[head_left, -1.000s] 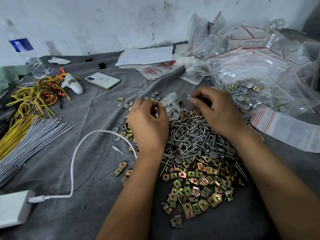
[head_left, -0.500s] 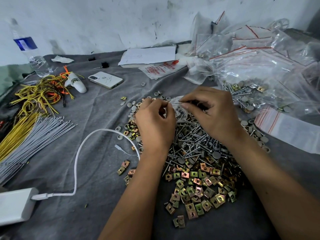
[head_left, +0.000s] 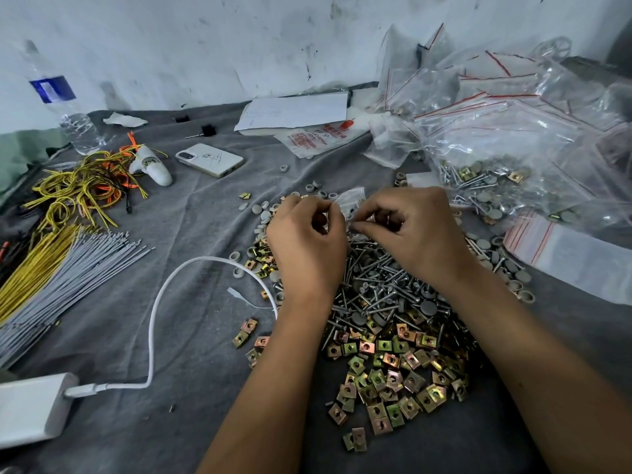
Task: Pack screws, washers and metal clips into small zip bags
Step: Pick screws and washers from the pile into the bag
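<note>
Nearest the camera, a heap of square brass-coloured metal clips (head_left: 390,378) is spread on the grey cloth (head_left: 191,336). Just beyond that heap, a pile of silver screws (head_left: 379,285) is mixed with round grey washers (head_left: 427,306). Above the far edge of the screws, a small clear zip bag (head_left: 350,204) is pinched from both sides. The fingers of the left hand (head_left: 307,241) are curled tightly on the bag's left edge, and the right hand (head_left: 413,230) has thumb and forefinger closed narrowly on its right edge (what the bag contains is hard to make out). The lower part of the bag is hidden behind the knuckles. Beyond the screws and to the right, a mound of clear red-striped bags (head_left: 513,124) is seen, partly cut off by the frame edge.
</note>
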Tool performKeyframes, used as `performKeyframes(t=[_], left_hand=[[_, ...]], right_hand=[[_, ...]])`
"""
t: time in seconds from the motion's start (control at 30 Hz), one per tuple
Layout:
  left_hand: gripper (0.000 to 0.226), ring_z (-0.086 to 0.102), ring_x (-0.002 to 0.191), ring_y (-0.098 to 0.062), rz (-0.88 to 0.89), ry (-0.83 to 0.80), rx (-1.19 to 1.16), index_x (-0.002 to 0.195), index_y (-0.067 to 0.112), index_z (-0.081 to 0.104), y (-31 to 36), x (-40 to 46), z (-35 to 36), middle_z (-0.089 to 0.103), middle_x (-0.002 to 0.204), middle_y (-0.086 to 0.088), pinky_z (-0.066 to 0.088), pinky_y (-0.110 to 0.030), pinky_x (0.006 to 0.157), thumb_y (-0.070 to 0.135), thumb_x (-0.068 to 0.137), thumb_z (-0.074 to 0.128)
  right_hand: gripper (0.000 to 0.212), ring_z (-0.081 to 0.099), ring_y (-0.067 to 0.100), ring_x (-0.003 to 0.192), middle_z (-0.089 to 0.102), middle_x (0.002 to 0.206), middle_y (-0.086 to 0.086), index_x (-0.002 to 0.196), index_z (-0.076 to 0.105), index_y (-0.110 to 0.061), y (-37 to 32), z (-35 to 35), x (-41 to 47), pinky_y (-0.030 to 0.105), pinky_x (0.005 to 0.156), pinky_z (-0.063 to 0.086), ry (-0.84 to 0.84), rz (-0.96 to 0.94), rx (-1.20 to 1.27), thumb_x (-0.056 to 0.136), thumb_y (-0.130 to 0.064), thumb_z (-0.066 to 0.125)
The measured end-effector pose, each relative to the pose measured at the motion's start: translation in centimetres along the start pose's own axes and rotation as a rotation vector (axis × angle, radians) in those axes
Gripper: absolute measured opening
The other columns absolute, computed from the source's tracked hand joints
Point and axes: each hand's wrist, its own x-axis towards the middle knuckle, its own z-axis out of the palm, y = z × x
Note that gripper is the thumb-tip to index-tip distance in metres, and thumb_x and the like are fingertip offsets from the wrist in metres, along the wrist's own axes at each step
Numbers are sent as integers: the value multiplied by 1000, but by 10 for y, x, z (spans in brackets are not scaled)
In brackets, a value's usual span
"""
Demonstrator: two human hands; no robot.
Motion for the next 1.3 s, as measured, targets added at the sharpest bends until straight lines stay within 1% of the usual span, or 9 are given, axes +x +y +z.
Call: performKeyframes(t=[0.1, 0.27, 0.37, 0.47, 0.6, 0.77, 0.97, 1.13, 1.3], left_hand=[[7, 55, 64, -11, 3, -3, 8, 78, 8, 76, 1, 0, 0, 63, 72, 0, 38, -12, 60, 8, 85, 76], [9, 55, 65, -14, -47, 34, 21, 77, 7, 75, 0, 1, -2, 65, 73, -3, 38, -16, 61, 8, 86, 74], [9, 57, 68, -15, -79, 58, 22, 78, 7, 75, -1, 2, -3, 66, 76, -3, 41, -22, 65, 9, 87, 74], [9, 58, 69, -14, -97, 66, 26, 78, 8, 76, -2, 3, -4, 67, 77, -3, 43, -24, 67, 10, 87, 74], [10, 58, 68, -14, -96, 58, 33, 78, 8, 76, 0, 2, -4, 67, 77, -3, 44, -25, 66, 10, 88, 74], [11, 58, 68, -15, -96, 64, 30, 77, 7, 75, -1, 3, -3, 67, 76, -3, 46, -28, 65, 10, 87, 74], [9, 59, 67, -18, -71, 71, 32, 78, 6, 75, 1, 2, -4, 67, 77, -4, 49, -34, 65, 8, 87, 73], [9, 54, 65, -16, -18, 38, 32, 76, 5, 75, 1, 1, -3, 63, 73, -4, 41, -20, 60, 5, 86, 74], [10, 52, 63, -15, 11, 18, 30, 76, 7, 74, 2, 1, -3, 59, 71, -2, 37, -15, 59, 6, 86, 75]], right_hand=[[13, 69, 10, 84, 75, 93, -1, 96, 80, -11, 0, 3, 1, 34, 79, 57, -43, -50, -68, 84, -14, 82], [17, 62, 9, 75, 69, 84, -5, 87, 76, -12, 1, -11, 3, 24, 67, 48, -8, -28, 15, 87, -29, 81], [29, 59, 7, 84, 67, 84, -13, 82, 76, -23, 6, -20, 1, 29, 74, 43, -265, 70, 24, 79, -51, 79], [25, 50, 1, 101, 62, 96, -16, 83, 74, -35, 15, -24, 0, 24, 86, 39, -539, 209, -10, 71, -54, 84], [21, 45, -6, 107, 60, 103, -16, 84, 72, -36, 19, -24, 1, 18, 88, 35, -632, 270, -31, 76, -50, 84], [15, 53, 2, 103, 62, 99, -10, 84, 72, -30, 16, -24, 0, 33, 91, 41, -520, 250, 19, 84, -43, 78], [6, 68, 8, 85, 72, 89, -10, 92, 77, -21, 18, -26, 0, 22, 76, 53, -217, 224, 217, 88, -25, 78], [10, 73, 11, 87, 76, 92, -6, 101, 79, -12, 18, -23, 2, 24, 77, 56, -39, 167, 245, 91, -13, 76], [14, 72, 8, 89, 75, 94, -6, 102, 80, -11, 12, -17, 1, 25, 79, 57, -25, 93, 159, 88, -9, 79]])
